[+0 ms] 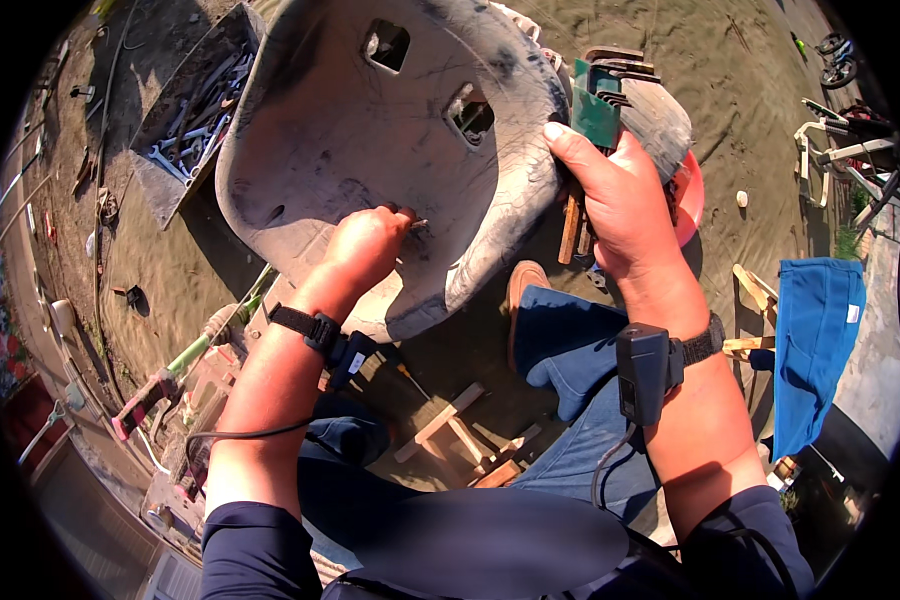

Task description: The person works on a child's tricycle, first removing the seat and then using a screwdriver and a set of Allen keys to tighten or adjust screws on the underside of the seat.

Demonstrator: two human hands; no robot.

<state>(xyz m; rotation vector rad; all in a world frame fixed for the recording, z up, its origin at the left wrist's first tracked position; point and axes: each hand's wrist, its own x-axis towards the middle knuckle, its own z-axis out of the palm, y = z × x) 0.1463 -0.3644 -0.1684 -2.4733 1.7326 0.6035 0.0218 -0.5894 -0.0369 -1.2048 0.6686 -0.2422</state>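
Observation:
A worn, dusty moulded seat shell with two square holes lies tilted in front of me. Over its lower part is my left hand, fingers curled closed; a small dark tip shows at the fingertips, too small to name. My right hand grips a hex key set in a green holder, several dark bent keys sticking out of it. The right thumb lies along the holder, right beside the seat shell's rim. Dark straps with small boxes are on both wrists.
A metal tray of spanners and other tools stands at the left. Wooden pieces lie between my legs. Blue cloth hangs at the right, with a pinkish-red round thing behind my right hand. A bicycle stands far right.

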